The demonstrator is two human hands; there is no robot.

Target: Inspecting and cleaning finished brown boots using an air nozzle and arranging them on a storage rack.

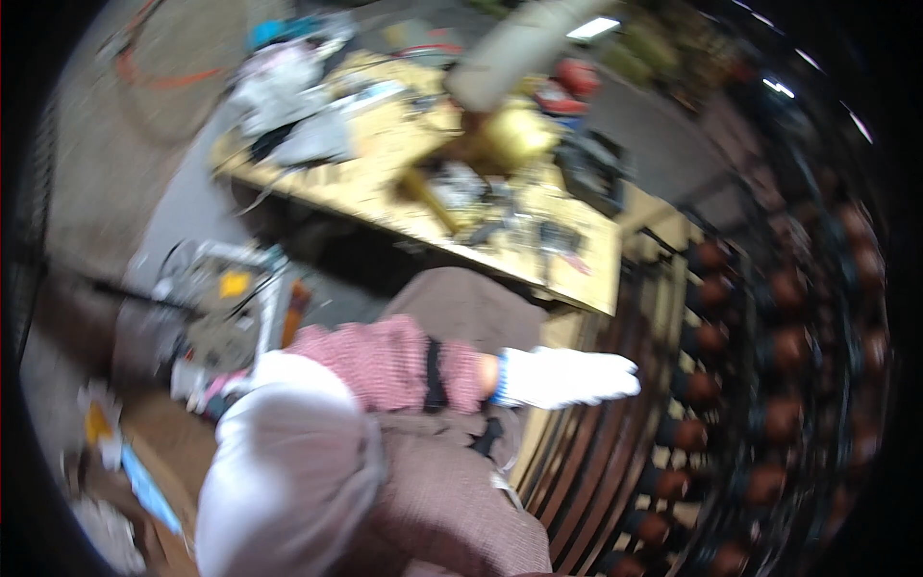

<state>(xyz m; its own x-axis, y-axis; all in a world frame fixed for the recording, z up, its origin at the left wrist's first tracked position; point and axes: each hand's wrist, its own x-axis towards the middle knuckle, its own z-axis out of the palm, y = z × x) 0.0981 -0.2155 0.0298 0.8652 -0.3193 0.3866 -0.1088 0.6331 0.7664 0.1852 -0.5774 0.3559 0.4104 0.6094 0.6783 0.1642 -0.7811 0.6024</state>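
Note:
My left hand (569,377), in a white knit glove with a blue cuff edge, reaches across my body toward the right. Its fingers lie stretched out and flat, with nothing visible in them. A pink checked sleeve (370,363) with a black band covers the forearm, below a white upper sleeve (288,471). Just beyond the fingertips are dark reddish-brown bars (601,423) on a rack. Brown cloth (471,298) shows on the far side of the forearm. My right hand is out of the picture. Motion blurs much of the view.
Ahead stands a wooden table (370,197) with piled cloths (288,96), a yellow rounded object (514,135) and a black bin (591,168). A pale thick tube (510,58) rises over it. Racks of reddish-brown rounded parts (702,341) fill the right. Cardboard (159,447) lies lower left.

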